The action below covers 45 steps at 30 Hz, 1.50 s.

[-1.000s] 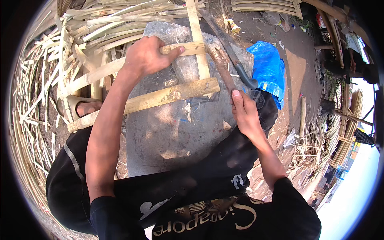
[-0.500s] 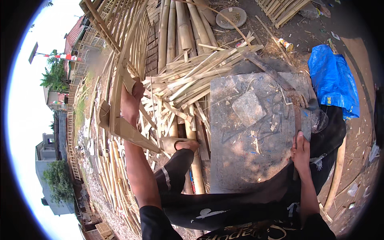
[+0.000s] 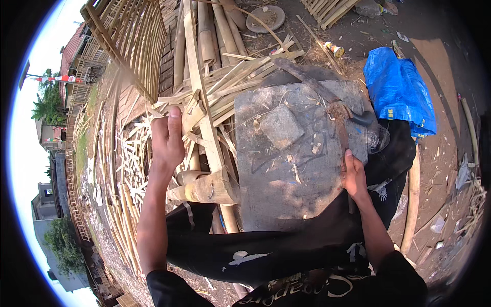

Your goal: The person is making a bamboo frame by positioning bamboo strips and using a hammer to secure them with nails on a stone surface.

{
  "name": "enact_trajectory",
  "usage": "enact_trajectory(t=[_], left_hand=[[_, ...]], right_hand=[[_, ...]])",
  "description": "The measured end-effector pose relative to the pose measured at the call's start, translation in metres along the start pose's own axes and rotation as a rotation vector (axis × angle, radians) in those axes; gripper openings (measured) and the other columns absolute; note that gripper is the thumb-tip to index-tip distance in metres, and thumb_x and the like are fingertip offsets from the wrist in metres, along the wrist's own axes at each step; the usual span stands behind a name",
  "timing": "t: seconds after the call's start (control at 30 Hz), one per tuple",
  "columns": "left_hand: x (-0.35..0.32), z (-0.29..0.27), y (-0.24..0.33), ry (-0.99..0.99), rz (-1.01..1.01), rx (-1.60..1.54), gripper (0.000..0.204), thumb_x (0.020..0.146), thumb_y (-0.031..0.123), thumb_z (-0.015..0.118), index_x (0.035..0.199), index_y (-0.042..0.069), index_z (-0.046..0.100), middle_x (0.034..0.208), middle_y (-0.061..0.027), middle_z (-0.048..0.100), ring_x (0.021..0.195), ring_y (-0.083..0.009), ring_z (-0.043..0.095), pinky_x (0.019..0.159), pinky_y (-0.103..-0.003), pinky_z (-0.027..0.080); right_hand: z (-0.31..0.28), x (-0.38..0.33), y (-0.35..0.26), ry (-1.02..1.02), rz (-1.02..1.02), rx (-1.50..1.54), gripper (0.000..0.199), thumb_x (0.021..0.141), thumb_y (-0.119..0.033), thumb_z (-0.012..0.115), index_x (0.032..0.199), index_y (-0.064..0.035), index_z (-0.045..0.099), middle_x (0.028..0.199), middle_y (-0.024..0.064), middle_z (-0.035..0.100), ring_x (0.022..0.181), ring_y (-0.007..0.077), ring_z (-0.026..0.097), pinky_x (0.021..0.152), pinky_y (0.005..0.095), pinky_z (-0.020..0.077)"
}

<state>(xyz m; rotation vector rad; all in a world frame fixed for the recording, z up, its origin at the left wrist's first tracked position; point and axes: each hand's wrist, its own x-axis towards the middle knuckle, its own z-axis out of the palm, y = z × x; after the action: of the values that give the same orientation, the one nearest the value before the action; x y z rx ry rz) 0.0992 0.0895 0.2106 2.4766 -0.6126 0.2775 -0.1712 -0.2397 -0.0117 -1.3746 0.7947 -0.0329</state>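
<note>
My left hand [image 3: 168, 137] is closed on a short crosspiece of a bamboo frame [image 3: 208, 135], whose long pale rail runs from the far edge toward my knee. A thick end block [image 3: 204, 190] closes the frame's near end. With fingers wrapped round its handle, my right hand [image 3: 353, 176] grips a rusty hammer [image 3: 341, 123] at the right of a worn grey board [image 3: 261, 199]. The hammer's head lies across a machete [image 3: 306, 79] with a dark handle. A rough stone block [image 3: 281, 127] rests on the board among small wood chips.
Split bamboo strips [image 3: 230, 97] pile beyond the board, with thick bamboo poles [image 3: 205, 36] behind. A slatted bamboo panel [image 3: 130, 41] stands at far left. To the right lie a blue plastic sheet [image 3: 396, 92] and a clear plastic cup [image 3: 377, 138]. A round dish [image 3: 265, 19] sits at the back.
The bamboo frame has swung over, its rail now to the right of my left hand and its end block near the board. My right hand keeps its hold on the hammer. The view has shifted.
</note>
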Motion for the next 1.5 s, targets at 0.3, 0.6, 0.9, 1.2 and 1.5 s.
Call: enact_trajectory(t=[0.3, 0.6, 0.9, 1.2, 1.5], left_hand=[[-0.01, 0.048, 0.032, -0.35, 0.086, 0.354, 0.077, 0.094, 0.068, 0.052, 0.059, 0.001, 0.069, 0.046, -0.0169, 0.055, 0.046, -0.0357, 0.06, 0.051, -0.045, 0.05], [-0.021, 0.081, 0.034, -0.45, 0.326, 0.529, 0.084, 0.091, 0.074, 0.048, 0.058, 0.0, 0.07, 0.052, -0.0195, 0.06, 0.049, -0.035, 0.064, 0.051, -0.044, 0.053], [-0.014, 0.076, 0.052, -0.291, 0.471, 0.447, 0.075, 0.089, 0.068, 0.059, 0.053, 0.003, 0.066, 0.048, -0.0163, 0.059, 0.042, -0.0312, 0.062, 0.046, -0.041, 0.052], [-0.017, 0.065, 0.072, -0.277, 0.791, 0.372, 0.071, 0.09, 0.068, 0.058, 0.055, 0.007, 0.06, 0.04, -0.0058, 0.051, 0.033, -0.0223, 0.053, 0.037, -0.036, 0.044], [-0.062, 0.06, 0.103, -0.525, 0.542, 0.336, 0.071, 0.095, 0.063, 0.054, 0.054, 0.006, 0.065, 0.046, -0.0103, 0.059, 0.044, -0.0283, 0.065, 0.045, -0.039, 0.052]], right_hand=[[0.008, -0.008, -0.016, -0.027, 0.03, 0.001, 0.047, 0.108, -0.045, 0.044, 0.082, -0.0068, 0.053, 0.063, -0.0024, 0.044, 0.046, 0.006, 0.038, 0.042, 0.0254, 0.0319], [0.034, 0.005, -0.034, 0.019, -0.314, -0.631, 0.041, 0.102, -0.037, 0.058, 0.096, 0.0034, 0.059, 0.057, 0.0157, 0.056, 0.05, 0.0318, 0.059, 0.052, 0.043, 0.0474], [0.043, 0.015, -0.072, 0.134, -0.696, -0.65, 0.031, 0.102, -0.032, 0.059, 0.115, -0.0039, 0.065, 0.104, 0.0147, 0.067, 0.086, 0.0244, 0.063, 0.076, 0.0342, 0.0478], [0.059, 0.029, -0.181, 0.19, -0.339, 0.295, 0.034, 0.104, -0.03, 0.058, 0.122, -0.0002, 0.058, 0.108, 0.0066, 0.067, 0.093, 0.0109, 0.059, 0.078, 0.0274, 0.0474], [0.075, 0.003, -0.147, -0.109, -0.149, 0.692, 0.031, 0.105, -0.028, 0.057, 0.122, -0.0025, 0.057, 0.101, 0.0025, 0.067, 0.091, 0.0113, 0.062, 0.083, 0.0294, 0.0482]])
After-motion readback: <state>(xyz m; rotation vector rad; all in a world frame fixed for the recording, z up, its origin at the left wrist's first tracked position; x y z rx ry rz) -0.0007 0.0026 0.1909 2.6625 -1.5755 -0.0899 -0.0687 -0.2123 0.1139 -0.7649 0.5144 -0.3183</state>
